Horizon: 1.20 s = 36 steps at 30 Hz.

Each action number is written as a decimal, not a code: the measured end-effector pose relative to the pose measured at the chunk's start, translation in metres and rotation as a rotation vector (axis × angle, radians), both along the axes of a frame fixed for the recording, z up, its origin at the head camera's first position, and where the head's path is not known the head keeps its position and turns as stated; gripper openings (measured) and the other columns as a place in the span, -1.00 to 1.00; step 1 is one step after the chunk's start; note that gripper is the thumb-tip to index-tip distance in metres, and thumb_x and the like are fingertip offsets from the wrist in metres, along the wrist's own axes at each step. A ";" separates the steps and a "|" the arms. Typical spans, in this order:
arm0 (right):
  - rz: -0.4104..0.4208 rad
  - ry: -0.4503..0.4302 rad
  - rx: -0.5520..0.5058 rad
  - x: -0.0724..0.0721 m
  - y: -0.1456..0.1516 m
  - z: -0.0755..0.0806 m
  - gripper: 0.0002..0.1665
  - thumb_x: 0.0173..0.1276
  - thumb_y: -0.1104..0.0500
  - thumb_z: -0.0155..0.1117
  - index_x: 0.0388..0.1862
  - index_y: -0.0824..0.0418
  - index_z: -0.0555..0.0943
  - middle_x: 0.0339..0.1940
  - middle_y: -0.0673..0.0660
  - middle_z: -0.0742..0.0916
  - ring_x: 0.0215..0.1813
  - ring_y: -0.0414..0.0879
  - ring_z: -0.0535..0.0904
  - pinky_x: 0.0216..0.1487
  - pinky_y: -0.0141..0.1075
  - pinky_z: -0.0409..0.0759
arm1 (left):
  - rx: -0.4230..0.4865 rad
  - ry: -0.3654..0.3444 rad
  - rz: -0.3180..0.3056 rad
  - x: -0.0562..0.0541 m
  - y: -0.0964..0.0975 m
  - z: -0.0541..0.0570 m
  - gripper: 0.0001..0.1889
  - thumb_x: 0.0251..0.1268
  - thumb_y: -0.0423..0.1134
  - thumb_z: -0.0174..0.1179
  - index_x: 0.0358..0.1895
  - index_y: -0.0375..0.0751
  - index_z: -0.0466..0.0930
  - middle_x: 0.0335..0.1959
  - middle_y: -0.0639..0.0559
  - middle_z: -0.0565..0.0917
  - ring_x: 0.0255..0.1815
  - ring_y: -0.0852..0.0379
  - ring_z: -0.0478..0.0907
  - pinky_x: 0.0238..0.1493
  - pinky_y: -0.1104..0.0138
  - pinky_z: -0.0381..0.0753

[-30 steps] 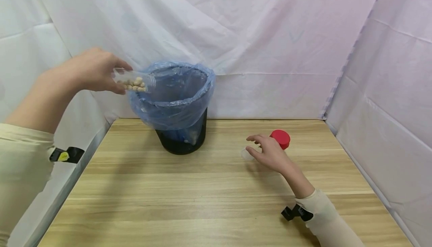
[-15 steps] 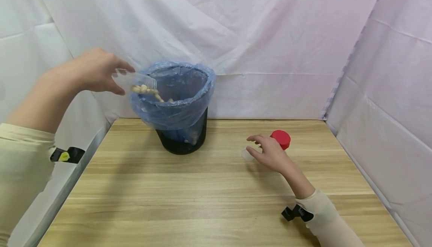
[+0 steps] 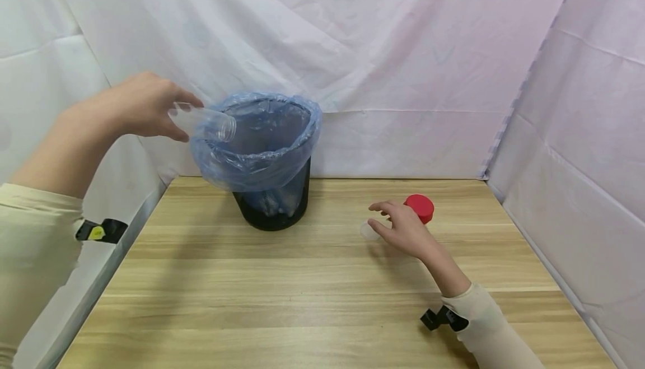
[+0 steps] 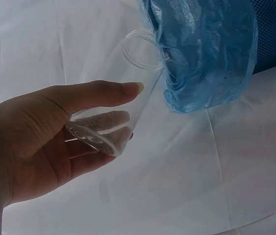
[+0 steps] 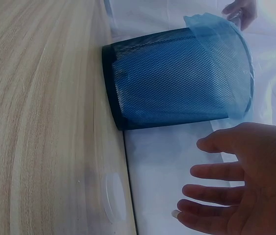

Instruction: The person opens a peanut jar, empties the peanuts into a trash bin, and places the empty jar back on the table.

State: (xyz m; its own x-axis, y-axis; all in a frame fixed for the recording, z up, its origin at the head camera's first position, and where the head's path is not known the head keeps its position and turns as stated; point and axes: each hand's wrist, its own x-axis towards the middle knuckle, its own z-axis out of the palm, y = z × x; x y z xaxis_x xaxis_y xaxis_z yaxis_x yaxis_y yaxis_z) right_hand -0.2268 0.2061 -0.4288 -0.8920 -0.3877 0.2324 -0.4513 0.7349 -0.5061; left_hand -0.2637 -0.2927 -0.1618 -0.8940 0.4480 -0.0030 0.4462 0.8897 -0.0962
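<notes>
My left hand [image 3: 148, 106] grips a clear plastic jar [image 3: 214, 124] by its base end. The jar lies tipped, its open mouth over the near-left rim of the waste bin [image 3: 269, 220]. In the left wrist view the thumb and fingers wrap round the see-through jar [image 4: 140, 73], and no contents show inside. A blue plastic bag [image 3: 252, 170] lines the bin and folds over its rim. Over the table at right, my right hand [image 3: 405, 232] holds nothing, fingers relaxed. Beneath its fingertips lies a small translucent disc [image 3: 369, 231], partly hidden. A red lid [image 3: 419, 208] sits just behind that hand.
The black mesh bin stands at the back of the wooden table [image 3: 282, 302], left of centre. White cloth [image 3: 403, 50] hangs behind and along both sides. Black straps [image 3: 101, 231] with cameras sit on the sleeves.
Pale nut-like pieces in the jar have slid out of its mouth into the bin, leaving it empty. The jar has tilted slightly further down. My right hand has stayed in place.
</notes>
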 end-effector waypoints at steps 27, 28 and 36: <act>0.017 -0.004 0.003 -0.001 0.003 0.000 -0.54 0.54 0.07 0.44 0.30 0.24 0.70 0.23 0.26 0.77 0.20 0.28 0.74 0.13 0.10 0.77 | -0.017 0.005 0.023 -0.001 0.004 0.004 -0.21 0.16 -0.17 0.60 0.43 -0.46 0.54 0.23 -0.50 0.70 0.18 -0.51 0.66 0.16 -0.33 0.62; 0.017 -0.003 0.003 -0.001 0.003 0.000 -0.54 0.54 0.07 0.44 0.31 0.24 0.70 0.23 0.26 0.77 0.20 0.28 0.74 0.13 0.10 0.77 | -0.017 0.002 0.029 -0.001 0.004 0.004 -0.21 0.17 -0.16 0.59 0.44 -0.46 0.53 0.25 -0.50 0.69 0.18 -0.52 0.66 0.16 -0.33 0.62; 0.016 0.001 0.009 -0.001 0.004 0.000 -0.55 0.54 0.07 0.44 0.30 0.24 0.70 0.22 0.24 0.77 0.19 0.28 0.75 0.12 0.09 0.77 | 0.012 0.009 0.014 0.002 0.003 0.004 -0.22 0.18 -0.14 0.60 0.43 -0.44 0.55 0.24 -0.47 0.71 0.16 -0.45 0.70 0.15 -0.31 0.64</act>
